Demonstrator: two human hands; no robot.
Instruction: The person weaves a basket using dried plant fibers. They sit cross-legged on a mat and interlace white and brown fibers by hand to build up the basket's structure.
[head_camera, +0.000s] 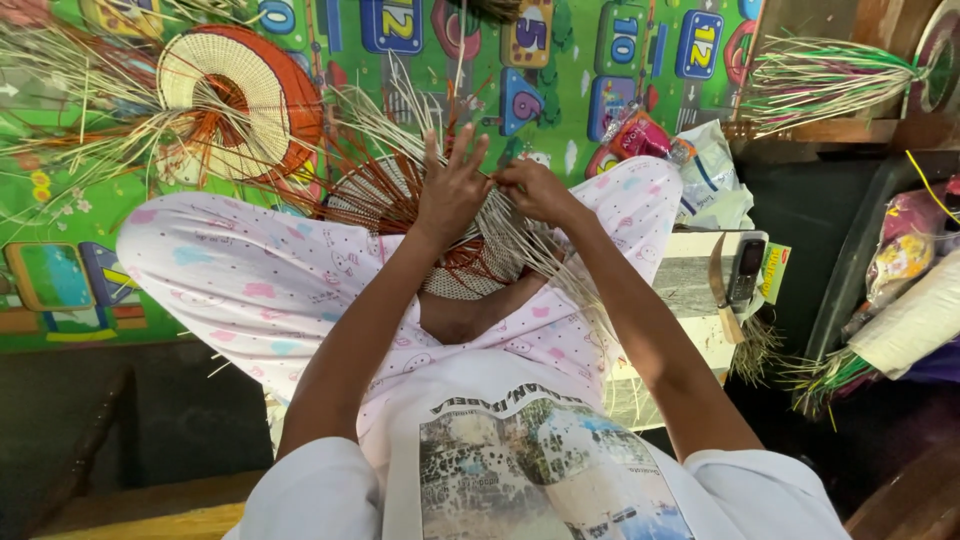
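Left hand (452, 190), fingers spread apart, rests flat on the round half-woven disc of stiff red-brown and pale straw strips (470, 262) on the lap. Right hand (532, 190) pinches thin pale strands (420, 115); a finished ribbed disc (240, 100) lies on the mat.

White short-sleeved T-shirt (500, 470) with a large rectangular photo print on the front, mottled in grey, green and blue, under an arc of dark lettering. Pale pink pyjama-style trousers (250, 280) dotted with small pastel shapes in pink, blue and yellow. Bare forearms, left hand (452, 190) and right hand (535, 190) without rings, watch or bracelets showing.
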